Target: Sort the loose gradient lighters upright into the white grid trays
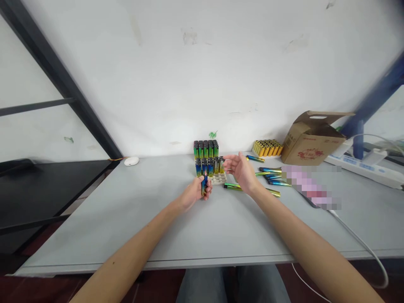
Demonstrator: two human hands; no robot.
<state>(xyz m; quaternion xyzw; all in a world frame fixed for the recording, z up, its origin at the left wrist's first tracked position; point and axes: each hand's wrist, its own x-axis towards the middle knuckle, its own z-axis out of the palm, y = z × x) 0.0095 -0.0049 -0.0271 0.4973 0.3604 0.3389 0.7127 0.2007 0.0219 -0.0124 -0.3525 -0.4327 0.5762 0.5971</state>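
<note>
My left hand [198, 188] is closed around a blue-and-gold lighter [204, 187], held upright just in front of the white tray. A small pinkish spot shows at its top; I cannot tell whether it is a flame. The white tray [219, 179] has bare holes at its front right, and several dark-topped lighters [210, 168] stand in its back part. My right hand [240, 170] hovers to the right of the tray, fingers stretched and apart, the fingertips close to the standing lighters. Below it lies a loose green lighter [232, 186].
Behind the tray stands a block of green lighters [206, 149] against the wall. Farther right are a yellow set of cylinders [268, 147], a cardboard box [311, 143], loose lighters [274, 176], a blurred-out phone [311, 189] with a cable, and a power strip [366, 166]. A white case [131, 161] lies left.
</note>
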